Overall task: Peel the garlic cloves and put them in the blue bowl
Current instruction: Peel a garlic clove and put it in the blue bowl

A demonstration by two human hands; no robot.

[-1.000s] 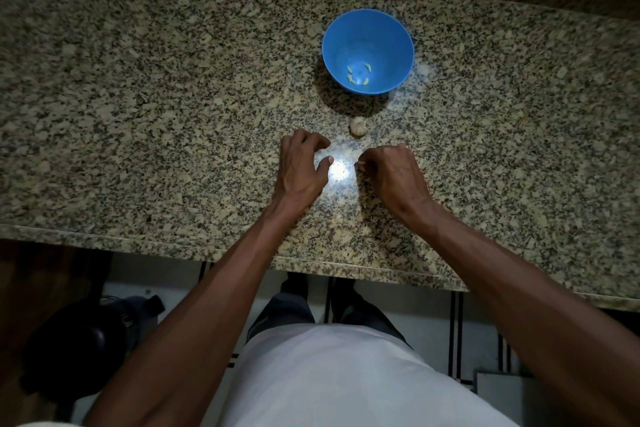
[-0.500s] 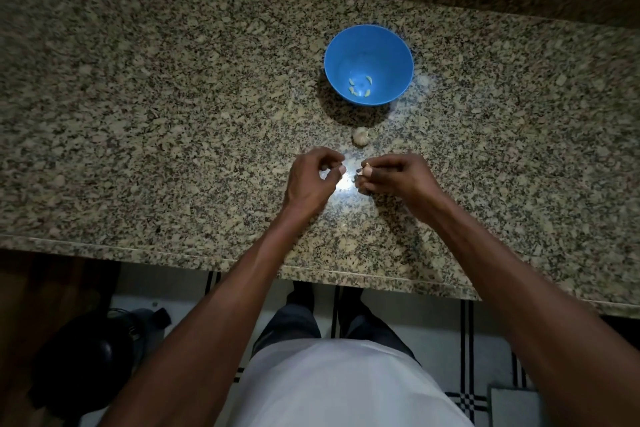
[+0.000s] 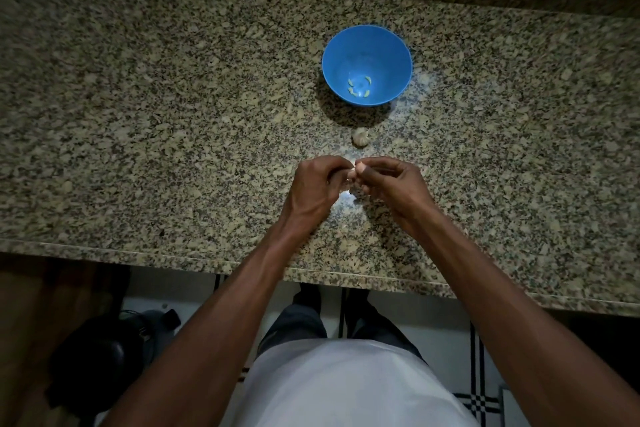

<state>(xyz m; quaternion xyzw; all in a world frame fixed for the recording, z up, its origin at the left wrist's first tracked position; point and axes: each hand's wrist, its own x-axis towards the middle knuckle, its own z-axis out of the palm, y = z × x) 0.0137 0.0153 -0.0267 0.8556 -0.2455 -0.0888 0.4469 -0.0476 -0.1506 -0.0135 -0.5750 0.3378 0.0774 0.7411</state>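
Pale garlic clove (image 3: 354, 175) is pinched at frame centre between left hand (image 3: 317, 185) and right hand (image 3: 393, 184), below the blue bowl (image 3: 367, 55). Risk: small clove slips onto the granite surface (image 3: 138, 114) mid-peel.

Hands (image 3: 349, 180) now joined, prob. on clove (image 3: 352, 177)

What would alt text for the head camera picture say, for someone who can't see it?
Two bare hands, left hand and right hand, pinch a garlic clove between them above a speckled granite counter. Beyond them lie a garlic piece and a blue bowl holding a few peeled cloves.
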